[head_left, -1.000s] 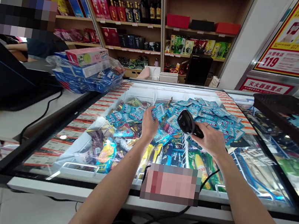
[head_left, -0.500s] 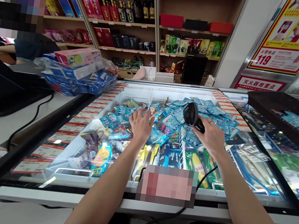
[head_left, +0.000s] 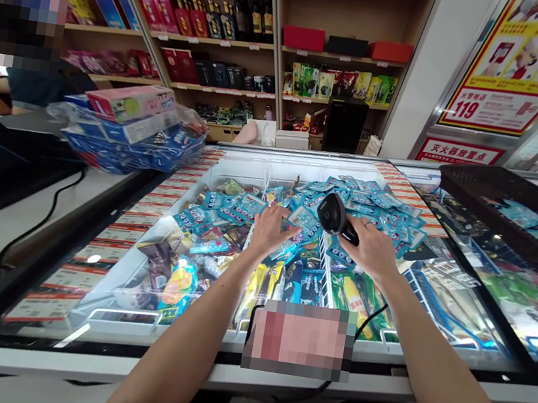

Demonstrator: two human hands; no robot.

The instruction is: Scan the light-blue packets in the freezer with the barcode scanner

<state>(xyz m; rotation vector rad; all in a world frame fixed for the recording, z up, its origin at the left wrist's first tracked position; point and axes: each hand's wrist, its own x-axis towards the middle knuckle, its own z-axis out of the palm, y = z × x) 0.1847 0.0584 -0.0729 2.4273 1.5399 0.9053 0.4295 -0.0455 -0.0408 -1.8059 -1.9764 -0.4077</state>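
Note:
In the head view my right hand point(head_left: 369, 245) is wrapped round the handle of a black barcode scanner point(head_left: 333, 212), its head pointing left over the packets. A black cord runs down from below that hand. My left hand point(head_left: 271, 230) is open, thumb apart from the fingers, at the left edge of a heap of small blue packets point(head_left: 307, 221). Its fingertips reach toward the packets; whether they touch one I cannot tell. More blue packets point(head_left: 246, 207) lie loosely to the left of this hand. All of them rest on the glass top of a chest freezer point(head_left: 144, 223).
Through the glass, wrapped ice creams point(head_left: 180, 282) and white wire baskets show. A dark tray point(head_left: 473, 185) with more blue packets stands at right. Plastic-wrapped boxes point(head_left: 128, 127) sit at back left, near a person's arm. A blurred-out card point(head_left: 299, 341) lies at the front edge.
My left hand has moved to the right, toward the heap, and blue packets now show where it was. The scanner stays in my right hand, and the view has shifted slightly.

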